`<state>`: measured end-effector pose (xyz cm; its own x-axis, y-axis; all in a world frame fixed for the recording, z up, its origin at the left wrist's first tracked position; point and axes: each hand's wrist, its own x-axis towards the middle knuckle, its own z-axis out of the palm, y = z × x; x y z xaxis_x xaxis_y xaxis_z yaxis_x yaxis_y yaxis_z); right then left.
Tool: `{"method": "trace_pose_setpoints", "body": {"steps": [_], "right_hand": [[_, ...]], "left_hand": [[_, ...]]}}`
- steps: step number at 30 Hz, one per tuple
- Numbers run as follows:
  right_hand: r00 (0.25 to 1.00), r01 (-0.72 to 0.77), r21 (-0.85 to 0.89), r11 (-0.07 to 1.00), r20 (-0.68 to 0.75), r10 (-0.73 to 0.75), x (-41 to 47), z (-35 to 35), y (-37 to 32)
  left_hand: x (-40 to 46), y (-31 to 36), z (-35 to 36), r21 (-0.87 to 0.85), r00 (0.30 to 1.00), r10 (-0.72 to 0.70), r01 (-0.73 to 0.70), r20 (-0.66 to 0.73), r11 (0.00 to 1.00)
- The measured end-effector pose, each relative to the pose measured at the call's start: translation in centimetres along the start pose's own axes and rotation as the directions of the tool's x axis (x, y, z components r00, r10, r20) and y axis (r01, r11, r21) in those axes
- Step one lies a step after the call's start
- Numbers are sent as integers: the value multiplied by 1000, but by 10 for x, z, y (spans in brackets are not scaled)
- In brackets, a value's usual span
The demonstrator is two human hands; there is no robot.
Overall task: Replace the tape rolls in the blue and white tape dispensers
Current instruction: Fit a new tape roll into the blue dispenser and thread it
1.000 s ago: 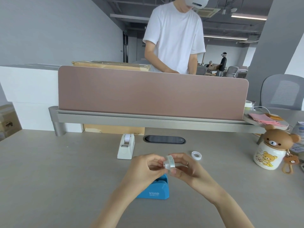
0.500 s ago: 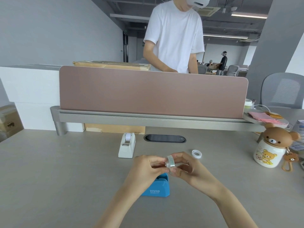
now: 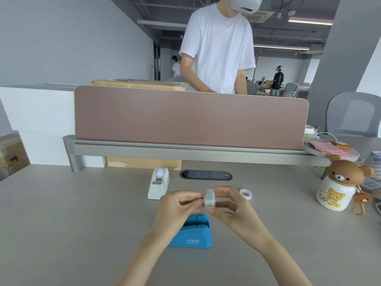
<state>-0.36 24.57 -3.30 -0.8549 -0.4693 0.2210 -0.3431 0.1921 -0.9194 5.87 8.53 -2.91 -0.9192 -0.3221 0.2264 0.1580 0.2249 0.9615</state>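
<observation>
A clear tape roll (image 3: 209,198) is held edge-on between my two hands, above the blue tape dispenser (image 3: 193,234) marked VIVID. My right hand (image 3: 228,205) grips the roll from the right. My left hand (image 3: 179,205) pinches at the roll's left side with its fingertips. The white tape dispenser (image 3: 158,183) stands farther back on the desk with a white roll in it. A second small tape roll (image 3: 245,193) lies flat on the desk just right of my hands.
A bear-lidded jar (image 3: 336,185) with a keychain stands at the right. A cable slot (image 3: 206,175) sits in the desk behind my hands. The pink divider panel (image 3: 189,118) closes off the back; a person in a white shirt stands behind it.
My hands have turned the clear roll slightly and my left fingertips have shifted on its edge. Both hands stay above the blue dispenser.
</observation>
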Motion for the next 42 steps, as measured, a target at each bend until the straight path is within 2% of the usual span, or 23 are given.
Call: {"method": "trace_pose_setpoints", "body": {"steps": [5,11,32,38,42], "right_hand": [[1000,27,6,1000,-15,-27,1,1,3],[998,35,-55,998,-52,-38,0,8,7],[996,86,-86,993,-27,-88,0,11,19],[996,78,-88,993,-43,-82,-2,9,15],[996,69,0,998,-56,-69,0,-2,4]], "left_hand": [[-1,1,0,-65,992,-55,63,110,996],[-5,9,7,67,997,-42,38,70,997],[-1,2,4,143,992,-94,82,80,986],[0,6,1,131,993,-72,59,95,990],[2,13,-7,7,998,10,-10,55,1000]]}}
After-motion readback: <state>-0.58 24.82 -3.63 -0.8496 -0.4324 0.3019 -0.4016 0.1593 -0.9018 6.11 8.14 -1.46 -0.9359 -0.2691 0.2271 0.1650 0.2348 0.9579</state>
